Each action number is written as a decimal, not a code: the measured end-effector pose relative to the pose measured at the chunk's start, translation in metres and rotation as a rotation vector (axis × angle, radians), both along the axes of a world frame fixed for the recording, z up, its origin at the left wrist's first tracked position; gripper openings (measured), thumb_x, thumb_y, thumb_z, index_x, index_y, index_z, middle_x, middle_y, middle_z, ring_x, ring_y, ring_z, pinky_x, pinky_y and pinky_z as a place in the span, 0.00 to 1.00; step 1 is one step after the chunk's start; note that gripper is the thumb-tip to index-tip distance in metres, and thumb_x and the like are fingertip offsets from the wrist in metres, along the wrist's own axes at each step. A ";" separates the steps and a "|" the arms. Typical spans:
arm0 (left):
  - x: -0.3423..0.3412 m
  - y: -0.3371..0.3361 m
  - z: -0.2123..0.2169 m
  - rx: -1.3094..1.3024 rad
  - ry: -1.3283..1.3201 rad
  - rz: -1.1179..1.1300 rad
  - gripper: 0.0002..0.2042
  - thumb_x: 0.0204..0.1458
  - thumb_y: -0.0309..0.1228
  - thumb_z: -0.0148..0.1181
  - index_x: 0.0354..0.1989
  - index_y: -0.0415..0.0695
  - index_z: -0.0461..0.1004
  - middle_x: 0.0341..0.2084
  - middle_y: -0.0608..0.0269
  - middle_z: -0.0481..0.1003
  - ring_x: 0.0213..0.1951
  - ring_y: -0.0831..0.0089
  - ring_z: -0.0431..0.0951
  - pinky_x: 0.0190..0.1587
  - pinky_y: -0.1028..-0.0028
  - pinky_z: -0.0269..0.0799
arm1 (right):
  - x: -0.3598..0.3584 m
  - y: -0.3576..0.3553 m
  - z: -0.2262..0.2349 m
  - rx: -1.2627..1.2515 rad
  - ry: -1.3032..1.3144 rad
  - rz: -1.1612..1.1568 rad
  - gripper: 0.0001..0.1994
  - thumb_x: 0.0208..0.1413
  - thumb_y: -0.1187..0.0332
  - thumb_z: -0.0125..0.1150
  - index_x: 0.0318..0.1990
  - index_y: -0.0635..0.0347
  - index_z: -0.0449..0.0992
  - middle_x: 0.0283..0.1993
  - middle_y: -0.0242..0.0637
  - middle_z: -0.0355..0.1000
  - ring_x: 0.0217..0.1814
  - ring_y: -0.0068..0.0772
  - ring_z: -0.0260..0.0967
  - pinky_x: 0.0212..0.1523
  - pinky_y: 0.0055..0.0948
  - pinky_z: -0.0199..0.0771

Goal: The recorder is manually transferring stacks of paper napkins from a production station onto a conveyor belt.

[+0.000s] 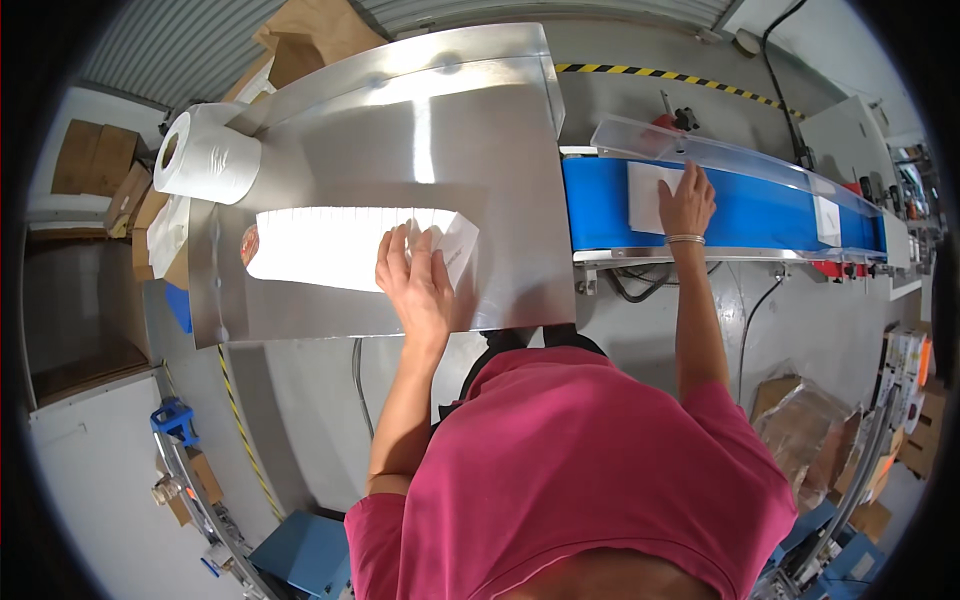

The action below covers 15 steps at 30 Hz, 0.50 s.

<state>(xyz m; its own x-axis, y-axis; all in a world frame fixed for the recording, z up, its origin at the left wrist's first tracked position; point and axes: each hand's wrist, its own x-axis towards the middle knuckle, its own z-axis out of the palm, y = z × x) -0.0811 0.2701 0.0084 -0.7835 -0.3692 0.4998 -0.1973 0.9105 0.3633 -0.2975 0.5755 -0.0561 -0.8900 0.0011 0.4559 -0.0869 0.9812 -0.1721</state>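
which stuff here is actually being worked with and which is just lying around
In use:
- left hand on the row of white packets on the steel table
- right hand on a white packet on the blue belt

Lying about:
- paper roll
- cardboard boxes
- brown bags on the floor

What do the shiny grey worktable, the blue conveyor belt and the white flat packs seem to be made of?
Shiny grey worktable: likely stainless steel, brushed; it mirrors the light.
Blue conveyor belt: probably rubber or plastic, matt and even.
White flat packs, under the left hand: paper or card, apparently; glare hides detail.
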 end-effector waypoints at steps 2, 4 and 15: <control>0.000 0.000 0.000 -0.004 -0.006 -0.019 0.15 0.48 0.21 0.59 0.47 0.44 0.75 0.53 0.52 0.66 0.58 0.52 0.63 0.58 0.56 0.58 | 0.002 -0.018 0.004 -0.205 -0.052 0.418 0.26 0.46 0.67 0.66 0.55 0.59 0.67 0.51 0.46 0.70 0.49 0.50 0.69 0.49 0.41 0.70; 0.001 -0.003 -0.001 0.012 -0.011 -0.036 0.16 0.47 0.20 0.59 0.46 0.45 0.76 0.54 0.53 0.66 0.59 0.51 0.62 0.58 0.55 0.57 | 0.020 -0.065 0.022 -0.521 -0.366 0.757 0.25 0.46 0.69 0.66 0.54 0.56 0.68 0.51 0.41 0.71 0.52 0.43 0.69 0.51 0.37 0.70; 0.002 -0.003 0.008 0.041 -0.031 -0.079 0.13 0.47 0.24 0.61 0.43 0.43 0.76 0.57 0.49 0.61 0.61 0.45 0.56 0.60 0.49 0.51 | 0.047 -0.176 0.019 -0.555 -0.759 1.446 0.20 0.50 0.66 0.65 0.51 0.59 0.71 0.52 0.38 0.66 0.53 0.34 0.63 0.53 0.31 0.65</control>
